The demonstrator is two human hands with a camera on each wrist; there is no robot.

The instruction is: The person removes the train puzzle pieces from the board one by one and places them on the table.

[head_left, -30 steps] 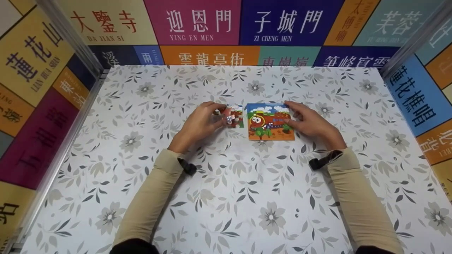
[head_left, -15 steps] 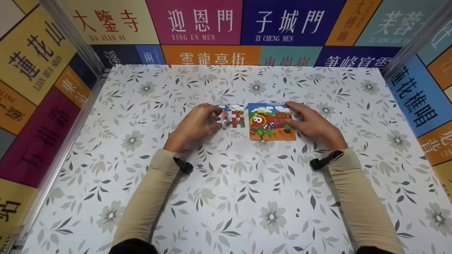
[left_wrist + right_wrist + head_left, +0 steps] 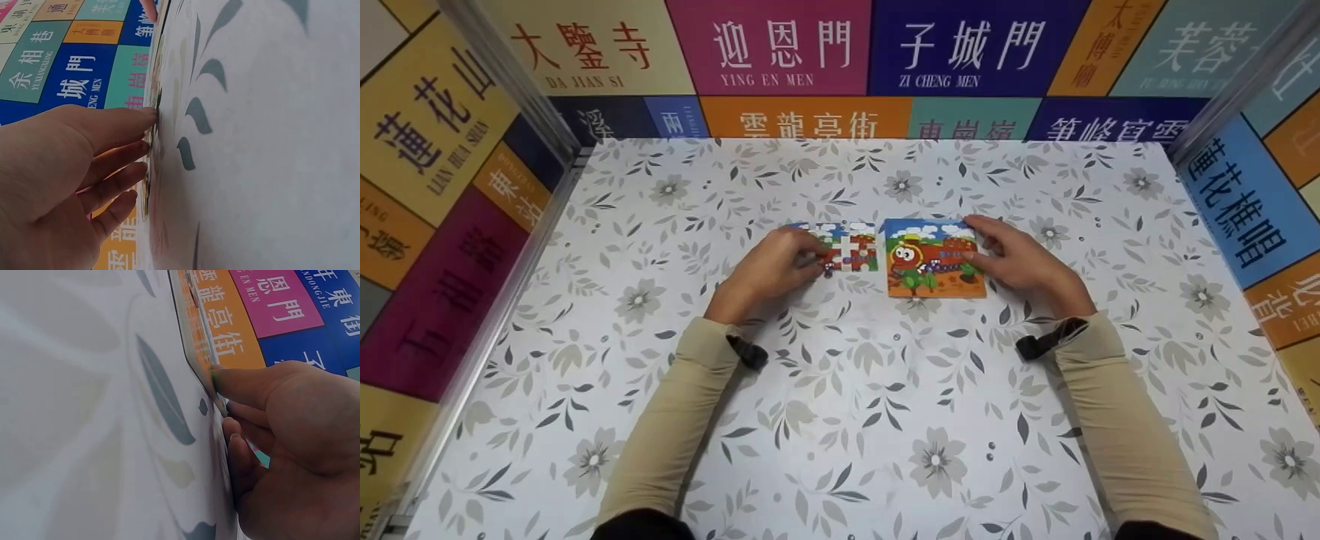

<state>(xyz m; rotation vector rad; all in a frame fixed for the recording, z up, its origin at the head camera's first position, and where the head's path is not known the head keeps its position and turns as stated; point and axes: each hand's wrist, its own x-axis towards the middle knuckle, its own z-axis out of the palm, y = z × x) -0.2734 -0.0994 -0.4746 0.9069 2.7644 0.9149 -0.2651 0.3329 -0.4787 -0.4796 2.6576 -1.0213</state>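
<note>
In the head view, my left hand (image 3: 781, 262) has its thumb and fingertips on a jigsaw puzzle piece at the left of a small patch of puzzle pieces (image 3: 864, 247). The hand covers part of that patch, and a white gap shows among the pieces. From the left wrist, the hand (image 3: 67, 169) reaches its fingertips to the thin puzzle low on the tabletop. Just to the right lies a square picture board (image 3: 934, 259) with a cartoon train. My right hand (image 3: 1020, 253) grips its right edge, the thumb on top; the right wrist view shows the board's edge (image 3: 194, 354) at that thumb.
A white tablecloth (image 3: 885, 420) with grey flowers and leaves covers the table. Coloured panels with large lettering (image 3: 780, 45) stand along the back and both sides.
My left hand has drawn leftward from over the puzzle patch and lowered a piece, so more of the pieces show. My right hand and the picture board stay in place.
</note>
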